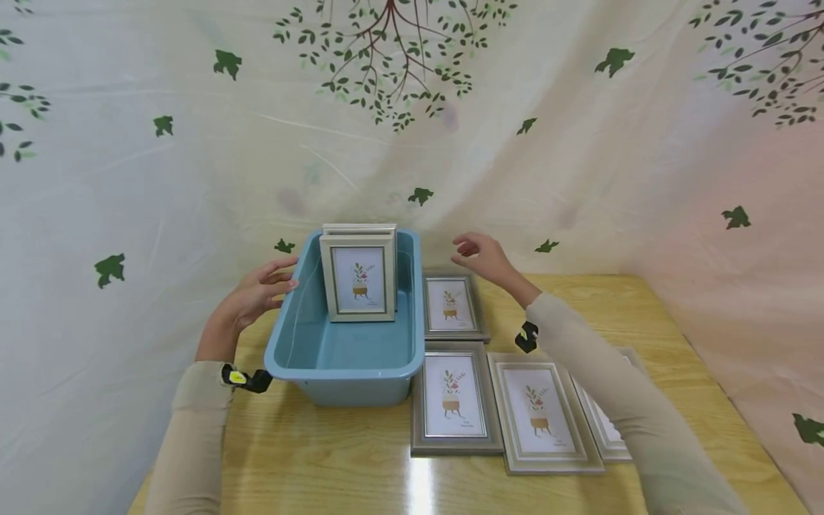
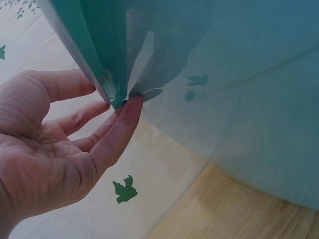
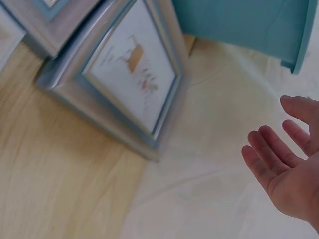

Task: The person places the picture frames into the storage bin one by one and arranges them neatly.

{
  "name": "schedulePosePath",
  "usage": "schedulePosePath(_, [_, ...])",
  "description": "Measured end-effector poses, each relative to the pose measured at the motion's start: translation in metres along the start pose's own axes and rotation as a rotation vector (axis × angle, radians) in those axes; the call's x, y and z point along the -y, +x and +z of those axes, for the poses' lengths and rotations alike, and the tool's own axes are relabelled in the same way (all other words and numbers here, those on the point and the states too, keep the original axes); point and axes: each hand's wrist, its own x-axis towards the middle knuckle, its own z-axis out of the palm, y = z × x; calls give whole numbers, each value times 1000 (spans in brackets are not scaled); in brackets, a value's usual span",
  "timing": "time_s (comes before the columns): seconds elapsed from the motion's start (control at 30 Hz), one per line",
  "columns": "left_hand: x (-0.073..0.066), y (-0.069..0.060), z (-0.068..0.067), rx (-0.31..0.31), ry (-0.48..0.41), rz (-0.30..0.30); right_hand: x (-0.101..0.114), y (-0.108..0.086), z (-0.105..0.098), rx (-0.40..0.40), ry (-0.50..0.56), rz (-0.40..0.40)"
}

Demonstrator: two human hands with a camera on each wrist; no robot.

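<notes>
Blue tub (image 1: 344, 374): on the wood-grain table (image 1: 354, 458), beside the picture frames lying there.
Standing pair: inside the tub's far half, a cream picture frame (image 1: 359, 279) is roughly upright, another frame (image 1: 358, 228) close behind, mostly hidden.
Left hand (image 1: 257, 290): fingers (image 2: 117, 134) nearly straight, touching the rim; light pressure there should steady the tub without bending its wall.
Right hand (image 1: 486, 257): fingers loosely bent, a little apart, holding nothing, raised near the tub.
Face-up frames: two grey-brown ones, far (image 1: 450, 305) and near (image 1: 455, 397), a pale one (image 1: 539, 415), and a fourth (image 1: 604, 428) partly behind the sleeve (image 1: 605, 386).
Good handling: I'd say pinch borders, not pictures, and avoid knocking the standing pair.
</notes>
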Motion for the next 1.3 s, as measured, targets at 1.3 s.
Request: schedulePosePath(1.3, [4,1,0,-4,-46,2,-102,-36,26,88,234,467])
